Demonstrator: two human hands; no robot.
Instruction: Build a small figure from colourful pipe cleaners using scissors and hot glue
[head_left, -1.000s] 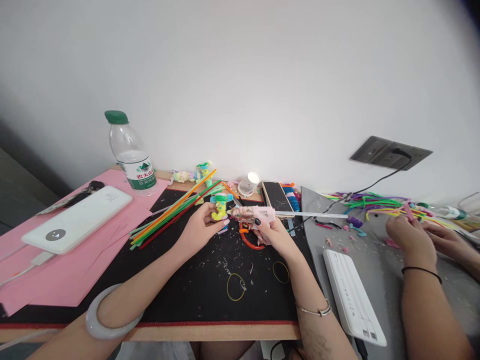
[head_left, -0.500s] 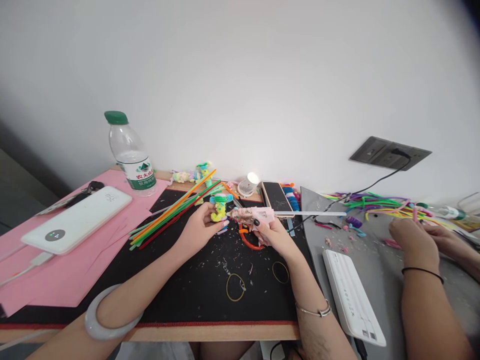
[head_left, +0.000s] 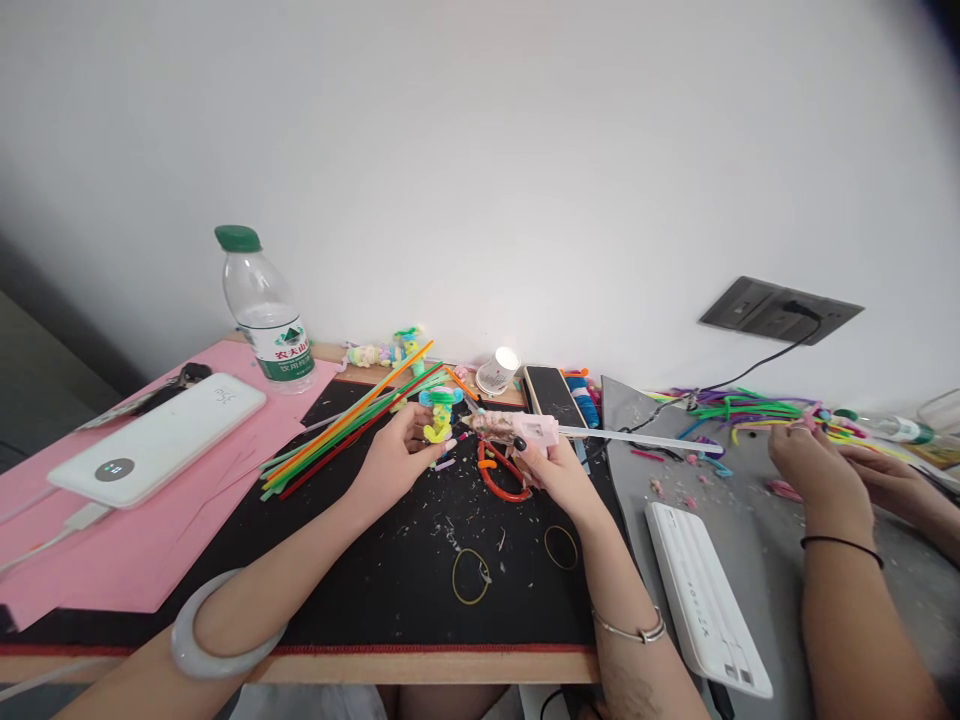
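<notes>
Between the fingertips of my left hand [head_left: 399, 447] is a small yellow and blue pipe-cleaner figure [head_left: 438, 412], held upright above the black mat [head_left: 375, 580]. My right hand [head_left: 553, 472] is wrapped round a pink glue gun [head_left: 536, 431], its stained nozzle end pointing left toward the figure, a small gap apart. A long pale glue stick [head_left: 645, 438] juts from the gun's back. Just below the gun lie red-orange handled scissors [head_left: 502, 487]. Loose pipe cleaners [head_left: 345, 425] in orange, green and red lie left of the figure.
A water bottle [head_left: 274, 330] and white power bank [head_left: 157, 440] stand on pink paper at left. A paper cup [head_left: 499, 370] and phone [head_left: 553, 395] sit behind the gun. Another power bank [head_left: 705, 595] lies right, near another person's hands [head_left: 817, 470]. Rubber bands [head_left: 470, 577] lie in front.
My right hand has drawn the glue gun slightly right, its nozzle now farther from the figure, and the glue stick tilts down more. The other person's hands have shifted a little.
</notes>
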